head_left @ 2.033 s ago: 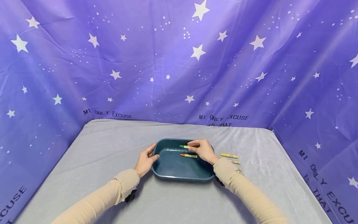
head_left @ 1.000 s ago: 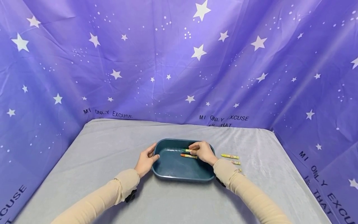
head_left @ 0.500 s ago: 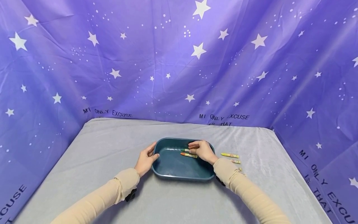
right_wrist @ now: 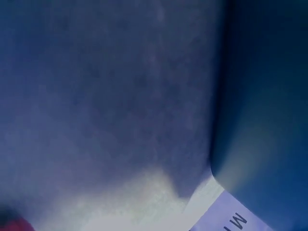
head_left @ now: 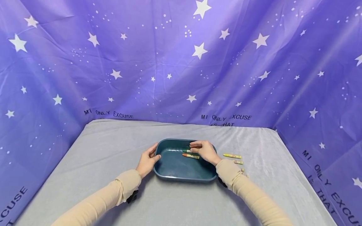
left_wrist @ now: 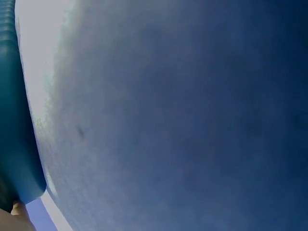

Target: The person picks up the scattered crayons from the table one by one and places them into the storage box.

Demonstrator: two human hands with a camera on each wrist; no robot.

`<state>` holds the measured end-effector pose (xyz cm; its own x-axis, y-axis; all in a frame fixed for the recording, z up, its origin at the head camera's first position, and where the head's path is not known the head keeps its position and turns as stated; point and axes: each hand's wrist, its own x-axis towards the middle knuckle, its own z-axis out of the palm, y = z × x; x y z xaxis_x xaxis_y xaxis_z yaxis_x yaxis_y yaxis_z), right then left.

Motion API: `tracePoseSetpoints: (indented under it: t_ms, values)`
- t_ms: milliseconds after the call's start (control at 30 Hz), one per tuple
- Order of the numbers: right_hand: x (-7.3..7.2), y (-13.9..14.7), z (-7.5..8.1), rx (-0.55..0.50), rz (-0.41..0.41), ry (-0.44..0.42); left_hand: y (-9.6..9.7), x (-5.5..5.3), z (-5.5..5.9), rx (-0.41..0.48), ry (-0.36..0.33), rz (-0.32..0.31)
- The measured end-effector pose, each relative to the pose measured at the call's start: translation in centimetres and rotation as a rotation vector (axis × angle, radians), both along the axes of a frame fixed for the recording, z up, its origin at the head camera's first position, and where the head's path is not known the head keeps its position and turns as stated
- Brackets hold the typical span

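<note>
Left hand (head_left: 147, 162): grips teal oblong plastic tray (head_left: 185, 179).
Green wax stick (head_left: 187, 151): inside tray, likely brittle (I'd pinch mid-barrel).
Right hand (head_left: 206, 152): pinching? Can't tell.

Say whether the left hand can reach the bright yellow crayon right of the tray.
Probably not: the left hand holds the tray, and tray and right hand separate it from the yellow crayon.

Teal container (left_wrist: 14, 120) stood on the cloth-covered worktop (left_wrist: 144, 120), partly seen hand (left_wrist: 15, 220) touched its end, purple fabric (left_wrist: 40, 215) showed beyond the worktop's edge.
</note>
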<state>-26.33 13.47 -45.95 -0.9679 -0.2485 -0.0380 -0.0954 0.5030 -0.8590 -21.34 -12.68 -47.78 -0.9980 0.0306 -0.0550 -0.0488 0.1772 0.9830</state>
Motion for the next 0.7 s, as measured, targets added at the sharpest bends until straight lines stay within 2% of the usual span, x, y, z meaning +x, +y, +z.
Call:
tracePoseSetpoints:
  t_ms: [233, 500, 700]
  values:
    - [0.3, 0.5, 1.3, -0.12, 0.057, -0.018, -0.2, -0.3, 0.0, -0.007, 0.003, -0.001]
    - [1.2, 2.9, 3.6, -0.051, 0.14, -0.003, 0.0, -0.1, 0.0, -0.001, -0.008, -0.005]
    - [2.1, 5.1, 5.2, -0.027, 0.14, 0.016, 0.1, 0.0, 0.1, -0.007, 0.0, -0.002]
